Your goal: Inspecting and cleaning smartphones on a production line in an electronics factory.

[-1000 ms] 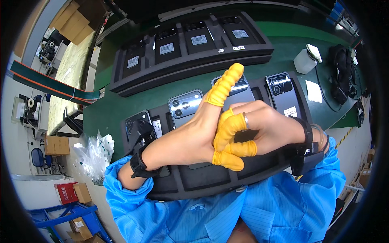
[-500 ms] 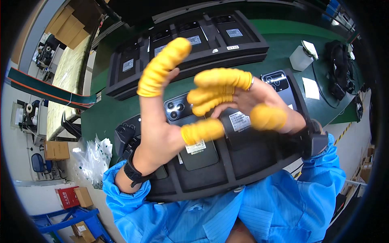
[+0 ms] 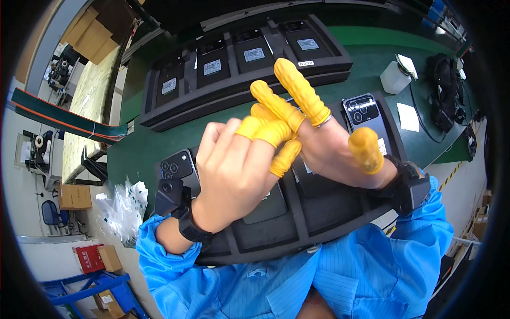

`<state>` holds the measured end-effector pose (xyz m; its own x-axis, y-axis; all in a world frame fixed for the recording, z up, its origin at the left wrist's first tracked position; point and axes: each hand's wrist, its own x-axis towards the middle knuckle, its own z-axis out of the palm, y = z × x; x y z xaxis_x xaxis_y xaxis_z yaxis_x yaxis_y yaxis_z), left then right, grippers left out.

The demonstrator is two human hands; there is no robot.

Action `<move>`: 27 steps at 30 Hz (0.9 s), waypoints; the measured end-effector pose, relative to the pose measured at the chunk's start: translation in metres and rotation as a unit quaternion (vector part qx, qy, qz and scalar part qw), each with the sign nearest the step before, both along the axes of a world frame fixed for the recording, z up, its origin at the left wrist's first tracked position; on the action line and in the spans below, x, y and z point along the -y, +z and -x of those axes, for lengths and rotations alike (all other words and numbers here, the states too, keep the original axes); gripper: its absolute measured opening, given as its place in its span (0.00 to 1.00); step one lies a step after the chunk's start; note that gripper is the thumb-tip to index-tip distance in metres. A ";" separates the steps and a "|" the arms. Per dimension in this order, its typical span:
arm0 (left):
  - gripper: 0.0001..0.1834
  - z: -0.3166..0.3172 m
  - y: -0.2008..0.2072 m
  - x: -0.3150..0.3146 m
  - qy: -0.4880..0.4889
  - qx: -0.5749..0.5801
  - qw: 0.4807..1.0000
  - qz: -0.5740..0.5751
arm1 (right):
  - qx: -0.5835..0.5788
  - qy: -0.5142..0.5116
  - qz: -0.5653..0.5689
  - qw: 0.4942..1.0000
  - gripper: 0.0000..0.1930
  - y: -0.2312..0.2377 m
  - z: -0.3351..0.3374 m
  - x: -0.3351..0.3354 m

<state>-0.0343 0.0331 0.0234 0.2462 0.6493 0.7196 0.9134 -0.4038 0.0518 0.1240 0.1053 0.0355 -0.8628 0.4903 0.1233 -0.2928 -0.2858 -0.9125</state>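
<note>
Both hands are raised over the near black foam tray (image 3: 300, 239), yellow ribbed finger cots on several fingertips. My left hand (image 3: 234, 175) is closed, its fingertips and thumb pinching at the lower fingers of my right hand; what exactly they grip there is hidden. My right hand (image 3: 337, 151) has its upper two fingers stretched out and its thumb apart, with nothing in its palm that I can see. In the tray below lie smartphones, back side up: one smartphone (image 3: 178, 166) at the left, another smartphone (image 3: 363, 109) at the right. A middle phone (image 3: 268, 210) is mostly covered by my hands.
Beyond my hands a second foam tray (image 3: 239, 87) holds several dark labelled phones on the green table (image 3: 361, 48). To the right stand a white bottle (image 3: 396, 77), a paper slip (image 3: 408, 116) and a black cable bundle (image 3: 443, 90). Clear plastic bags (image 3: 125, 207) hang at the left.
My hands were apart, the left one spread with its thumb out. The left has since turned over and closed on the lower fingers of the right, whose upper fingers now point up and away.
</note>
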 end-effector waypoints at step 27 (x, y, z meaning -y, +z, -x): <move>0.12 -0.009 0.007 0.010 -0.044 0.009 0.999 -0.011 | -0.094 -0.030 0.044 0.994 0.67 -0.001 -0.010 0.019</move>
<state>-0.0256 0.0226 0.0309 0.2885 0.6092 0.7387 0.8728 -0.4845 0.0586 0.1342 0.0859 0.0343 -0.7971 0.5567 0.2340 -0.4746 -0.3380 -0.8127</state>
